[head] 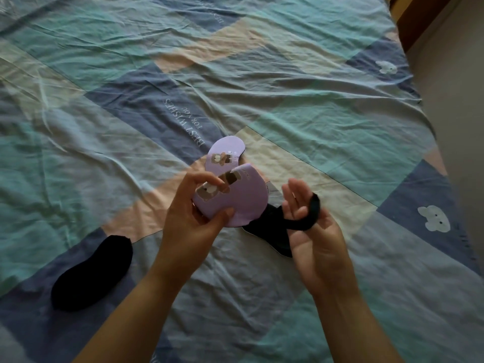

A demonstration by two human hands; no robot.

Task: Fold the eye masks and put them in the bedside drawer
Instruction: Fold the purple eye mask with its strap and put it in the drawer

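Fingers (209, 218) of our left hand (191, 221) pinch the purple eye mask (235, 189), half-folded above the bed (288, 82); right hand (311, 226) spread, elastic strap (311, 213) looped over it; strap runs right from the mask, so right is nearer; black mask (91, 273) lies lower left; drawer not visible.

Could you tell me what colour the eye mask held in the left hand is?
Lilac with bear prints, held mask, head view.
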